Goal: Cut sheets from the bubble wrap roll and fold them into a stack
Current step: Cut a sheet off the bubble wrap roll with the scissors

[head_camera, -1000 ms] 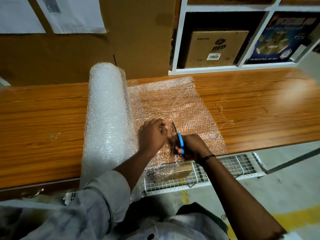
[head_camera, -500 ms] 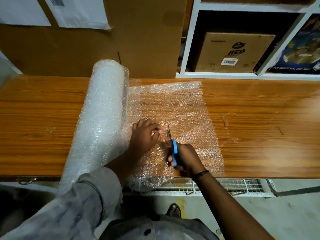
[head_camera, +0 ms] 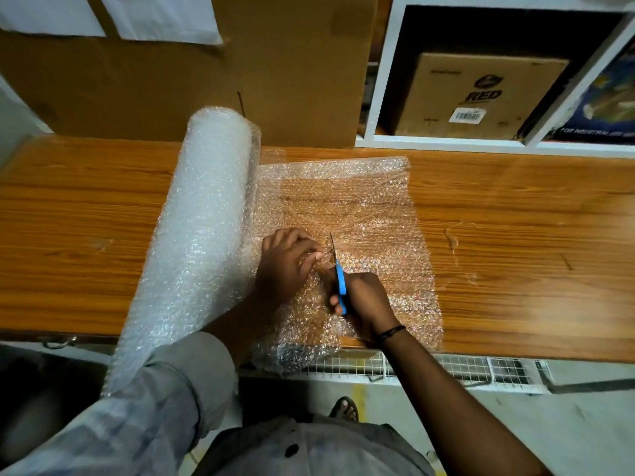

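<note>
Cutting bubble wrap (head_camera: 360,207) spread on the table (head_camera: 515,252) beside its roll (head_camera: 206,218), my right hand (head_camera: 364,300) grips scissors (head_camera: 340,283), left hand (head_camera: 285,262) pinches it by the blades; light and floppy, I judge, so hold close.

glossy wood table (head_camera: 515,235), bubbly plastic roll (head_camera: 202,235)

A bubble wrap roll (head_camera: 199,242) lay across the wooden table (head_camera: 68,214) left of centre, its unrolled sheet (head_camera: 360,207) spread to its right. At centre, the left hand (head_camera: 287,261) pinched the sheet beside the blades, while the right hand (head_camera: 366,302) gripped blue-handled scissors (head_camera: 338,276), tips pointing toward the frame's top. A cardboard box (head_camera: 477,94) sat on the white shelf (head_camera: 381,73) at upper right.
</note>
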### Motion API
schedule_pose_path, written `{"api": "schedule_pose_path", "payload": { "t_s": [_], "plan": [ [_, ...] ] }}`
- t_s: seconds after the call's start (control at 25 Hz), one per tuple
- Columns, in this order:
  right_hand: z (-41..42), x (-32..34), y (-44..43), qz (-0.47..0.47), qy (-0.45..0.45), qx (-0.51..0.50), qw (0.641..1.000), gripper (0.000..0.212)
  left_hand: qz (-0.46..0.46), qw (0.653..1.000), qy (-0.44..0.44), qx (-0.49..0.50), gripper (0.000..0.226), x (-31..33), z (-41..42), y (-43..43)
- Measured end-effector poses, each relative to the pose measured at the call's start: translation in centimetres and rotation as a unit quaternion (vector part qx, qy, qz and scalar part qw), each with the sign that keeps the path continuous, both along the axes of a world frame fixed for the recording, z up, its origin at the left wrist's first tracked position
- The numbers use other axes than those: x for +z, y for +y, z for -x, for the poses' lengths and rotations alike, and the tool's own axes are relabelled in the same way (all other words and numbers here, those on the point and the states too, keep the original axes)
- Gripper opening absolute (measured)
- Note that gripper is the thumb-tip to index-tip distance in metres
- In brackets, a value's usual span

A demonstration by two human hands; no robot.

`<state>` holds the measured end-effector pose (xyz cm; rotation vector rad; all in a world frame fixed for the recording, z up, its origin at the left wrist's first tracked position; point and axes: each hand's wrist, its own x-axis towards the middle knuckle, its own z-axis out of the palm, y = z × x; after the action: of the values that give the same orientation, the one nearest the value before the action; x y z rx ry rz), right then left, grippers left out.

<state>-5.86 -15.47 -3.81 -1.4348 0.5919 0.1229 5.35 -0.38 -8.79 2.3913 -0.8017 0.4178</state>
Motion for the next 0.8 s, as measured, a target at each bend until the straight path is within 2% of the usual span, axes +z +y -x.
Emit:
{"api": "schedule_pose_path", "payload": {
  "t_s": [0.32,0.48,0.68,0.8],
  "plan": [
    [-0.5,0.8,0.0,0.037,0.022,0.006,0.999,0.041,0.010,1.000,0.012,-0.021,0.009,0.1,0.0,0.3],
    [-1.4,2.0,0.0,0.024,0.037,0.001,0.999,0.048,0.007,0.999,0.025,-0.032,0.016,0.2,0.0,0.4],
    [-2.3,2.3,0.8,-0.021,0.031,-0.027,0.999,0.034,0.009,0.999,0.038,-0.027,0.024,0.3,0.1,0.6],
    [-2.8,1.8,0.9,0.015,0.030,-0.028,0.999,0.035,0.023,0.999,0.039,-0.029,0.022,0.4,0.1,0.6]
  ]
}}
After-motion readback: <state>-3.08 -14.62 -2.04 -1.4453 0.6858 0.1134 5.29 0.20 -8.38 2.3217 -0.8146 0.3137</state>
